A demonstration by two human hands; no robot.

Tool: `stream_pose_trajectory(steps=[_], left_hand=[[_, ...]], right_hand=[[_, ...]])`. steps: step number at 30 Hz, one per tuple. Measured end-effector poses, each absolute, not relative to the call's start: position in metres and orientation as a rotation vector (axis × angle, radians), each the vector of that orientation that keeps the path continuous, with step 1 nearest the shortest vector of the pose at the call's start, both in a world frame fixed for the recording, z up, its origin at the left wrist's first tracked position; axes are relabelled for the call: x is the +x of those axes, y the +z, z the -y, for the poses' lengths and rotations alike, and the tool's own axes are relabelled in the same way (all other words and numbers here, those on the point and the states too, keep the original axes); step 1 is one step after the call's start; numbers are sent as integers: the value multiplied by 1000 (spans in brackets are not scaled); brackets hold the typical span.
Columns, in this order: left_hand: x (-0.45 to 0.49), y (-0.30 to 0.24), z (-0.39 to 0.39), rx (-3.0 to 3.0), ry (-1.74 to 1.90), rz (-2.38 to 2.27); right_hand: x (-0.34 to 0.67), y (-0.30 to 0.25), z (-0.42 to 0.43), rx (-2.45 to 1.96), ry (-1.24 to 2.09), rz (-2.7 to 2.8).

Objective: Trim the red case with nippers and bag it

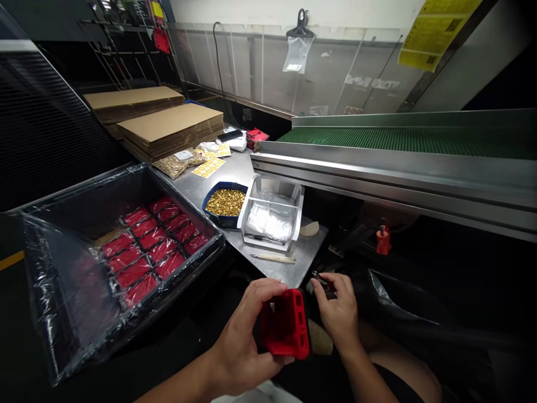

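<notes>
My left hand is closed around a red plastic housing, a hollow open box with small rectangular slots along one wall. Its open side faces up towards me. Beside it, my right hand pinches a small, slim dark object with a shiny tip; its kind is hidden by the fingers. Just beyond the hands, a pale utility-knife-like stick lies near the corner of the metal table. A clear bin with plastic bags stands behind it, next to a blue tray of small brass-coloured parts.
At left, a large plastic-lined crate contains several wrapped red units. Behind are stacked cardboard sheets, a bag of brass parts and yellow sticker sheets. A green conveyor slopes along the right.
</notes>
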State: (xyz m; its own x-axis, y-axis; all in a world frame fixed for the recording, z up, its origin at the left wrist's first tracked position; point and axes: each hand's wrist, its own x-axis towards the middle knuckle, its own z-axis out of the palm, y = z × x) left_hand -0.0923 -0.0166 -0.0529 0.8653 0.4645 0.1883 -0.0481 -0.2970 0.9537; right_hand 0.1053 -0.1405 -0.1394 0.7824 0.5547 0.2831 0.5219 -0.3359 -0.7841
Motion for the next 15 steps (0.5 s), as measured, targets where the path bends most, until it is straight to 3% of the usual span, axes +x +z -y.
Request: stream_pose_trajectory(steps=[4, 9, 15], left_hand=[[-98, -61, 16, 1735, 324, -429], [-112, -114, 19, 1578, 33, -533], [-123, -157, 19, 1632, -56, -471]], right_hand=[[108, -161, 133, -2082, 216, 906], [96, -176, 121, -2030, -21, 1066], [87, -185, 109, -2163, -80, 1098]])
